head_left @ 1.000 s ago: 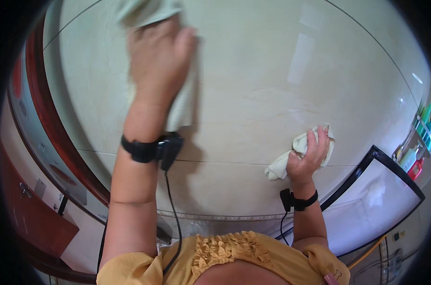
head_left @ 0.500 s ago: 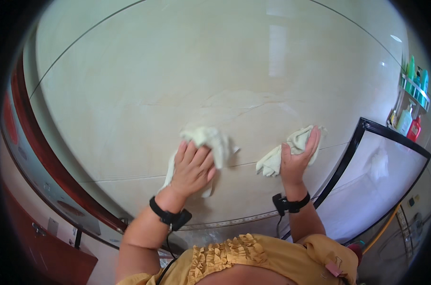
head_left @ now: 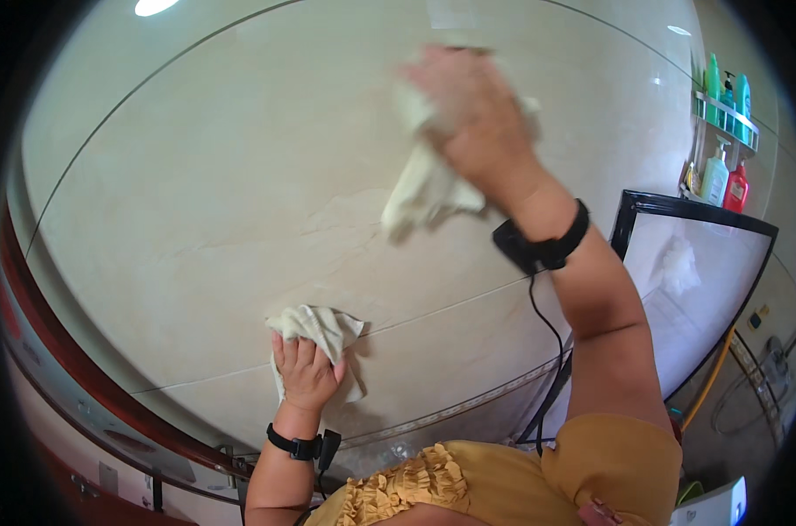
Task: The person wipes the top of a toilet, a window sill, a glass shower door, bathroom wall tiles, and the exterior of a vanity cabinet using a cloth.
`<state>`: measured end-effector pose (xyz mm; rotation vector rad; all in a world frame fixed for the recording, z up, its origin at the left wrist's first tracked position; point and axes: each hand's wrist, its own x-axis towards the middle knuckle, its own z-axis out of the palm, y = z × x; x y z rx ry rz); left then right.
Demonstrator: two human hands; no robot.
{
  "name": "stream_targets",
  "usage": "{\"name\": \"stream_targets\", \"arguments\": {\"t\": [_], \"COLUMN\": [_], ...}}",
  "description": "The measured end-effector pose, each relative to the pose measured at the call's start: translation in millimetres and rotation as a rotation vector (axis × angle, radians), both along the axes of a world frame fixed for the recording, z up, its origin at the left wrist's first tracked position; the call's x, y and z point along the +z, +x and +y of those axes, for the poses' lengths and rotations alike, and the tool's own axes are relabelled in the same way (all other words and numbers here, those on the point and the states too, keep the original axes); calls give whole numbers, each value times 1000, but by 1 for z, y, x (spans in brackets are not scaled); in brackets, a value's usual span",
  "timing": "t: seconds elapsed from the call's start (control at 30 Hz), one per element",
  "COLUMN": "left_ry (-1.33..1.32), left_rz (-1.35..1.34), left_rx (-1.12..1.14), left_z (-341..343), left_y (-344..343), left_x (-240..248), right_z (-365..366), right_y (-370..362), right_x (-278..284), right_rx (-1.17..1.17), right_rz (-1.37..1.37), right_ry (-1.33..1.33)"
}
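Observation:
My right hand [head_left: 485, 131], blurred by motion, presses a pale cream cloth [head_left: 422, 188] against the upper part of a glossy beige tiled wall [head_left: 196, 175]. The cloth's loose end hangs below the palm. Lower down and to the left, my left hand [head_left: 306, 373] has its fingers over a second pale cloth [head_left: 317, 324], bunched against the wall near a tile seam. A black strap with a small box and a cable sits on each wrist.
On the right, a corner shelf [head_left: 729, 123] carries several bottles, with more bottles [head_left: 736, 188] beneath. A black-framed panel [head_left: 696, 210] stands below them. A dark red wooden frame [head_left: 69, 351] curves along the left. An orange hose [head_left: 709, 377] hangs at lower right.
My right hand has swept up and leftward along the wall with its cloth. My left hand has moved down and slightly left with the other cloth. The whole view has shifted a little.

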<state>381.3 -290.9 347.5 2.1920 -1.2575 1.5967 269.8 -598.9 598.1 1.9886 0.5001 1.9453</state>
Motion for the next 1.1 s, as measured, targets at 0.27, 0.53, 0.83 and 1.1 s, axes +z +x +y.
{"name": "stream_targets", "arguments": {"t": [0.27, 0.53, 0.83, 1.1], "left_ry": [-39, -86, -143, -129], "left_rz": [1, 0, -74, -50], "left_rx": [28, -52, -123, -121], "left_z": [0, -1, -2, 11], "left_y": [2, 7, -2, 5], "left_x": [-6, -11, 0, -14], "right_z": [-93, 3, 107, 38], "right_y": [-22, -1, 29, 21], "right_x": [-112, -235, -104, -27], "right_rx": [10, -135, 147, -47], "right_rz": [-75, 139, 579, 35], "right_ry": [548, 349, -255, 31]}}
